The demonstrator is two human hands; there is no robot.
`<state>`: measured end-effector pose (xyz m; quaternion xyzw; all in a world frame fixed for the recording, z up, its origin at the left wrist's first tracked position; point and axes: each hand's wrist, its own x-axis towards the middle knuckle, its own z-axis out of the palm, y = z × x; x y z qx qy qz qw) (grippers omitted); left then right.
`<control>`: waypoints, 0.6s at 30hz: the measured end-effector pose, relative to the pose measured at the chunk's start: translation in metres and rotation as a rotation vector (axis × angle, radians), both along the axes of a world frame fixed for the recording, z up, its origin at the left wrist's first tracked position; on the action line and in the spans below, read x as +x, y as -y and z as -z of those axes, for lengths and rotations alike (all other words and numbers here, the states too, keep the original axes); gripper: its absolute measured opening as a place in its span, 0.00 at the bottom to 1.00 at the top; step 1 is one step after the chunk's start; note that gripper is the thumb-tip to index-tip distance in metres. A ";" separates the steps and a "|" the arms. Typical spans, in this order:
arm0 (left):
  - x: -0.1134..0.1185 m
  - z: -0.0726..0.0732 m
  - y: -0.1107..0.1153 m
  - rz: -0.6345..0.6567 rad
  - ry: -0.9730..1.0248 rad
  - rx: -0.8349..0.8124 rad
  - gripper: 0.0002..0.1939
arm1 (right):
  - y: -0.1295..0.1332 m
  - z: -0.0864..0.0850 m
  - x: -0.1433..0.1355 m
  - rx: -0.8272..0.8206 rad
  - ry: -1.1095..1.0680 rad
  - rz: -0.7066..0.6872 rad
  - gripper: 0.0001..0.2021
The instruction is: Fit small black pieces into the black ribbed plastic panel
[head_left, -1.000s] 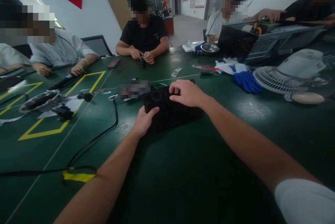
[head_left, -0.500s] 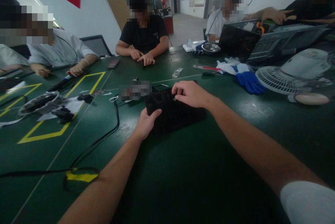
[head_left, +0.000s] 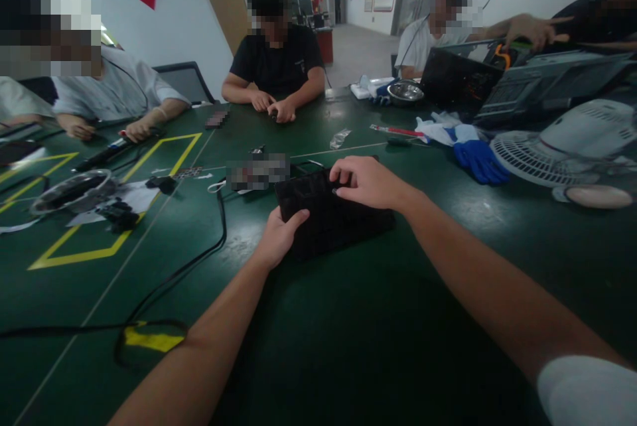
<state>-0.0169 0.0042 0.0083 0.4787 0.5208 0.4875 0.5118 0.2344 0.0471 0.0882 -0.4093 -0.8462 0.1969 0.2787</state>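
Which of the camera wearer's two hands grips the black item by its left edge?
The left hand: its thumb lies on the black item at that edge. The right hand has curled fingers over the item's far side.

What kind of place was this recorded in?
Probably a workshop or training room for hands-on work, though no sign in view confirms it. Several people work around a large green table, which holds blue-and-white gloves and a white fan.
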 end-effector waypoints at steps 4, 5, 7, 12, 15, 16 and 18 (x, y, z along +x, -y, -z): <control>0.001 -0.001 0.002 0.007 0.012 -0.008 0.26 | 0.001 0.002 -0.002 0.010 0.009 0.014 0.10; 0.001 -0.001 0.002 0.008 0.012 -0.008 0.26 | 0.001 0.002 -0.003 0.018 0.017 0.023 0.10; 0.001 -0.001 0.002 0.008 0.008 -0.004 0.26 | 0.002 0.004 -0.005 0.034 0.037 0.052 0.10; 0.000 -0.001 0.002 0.014 0.000 0.003 0.26 | 0.004 0.006 -0.010 0.066 0.049 0.115 0.07; 0.000 -0.001 0.002 0.011 -0.004 0.002 0.27 | 0.004 0.007 -0.011 0.090 0.048 0.131 0.04; 0.000 -0.002 0.002 0.013 -0.004 0.001 0.28 | 0.004 0.008 -0.011 0.094 0.048 0.134 0.04; 0.001 -0.002 0.002 0.020 -0.004 -0.004 0.28 | 0.003 0.008 -0.011 0.097 0.042 0.132 0.04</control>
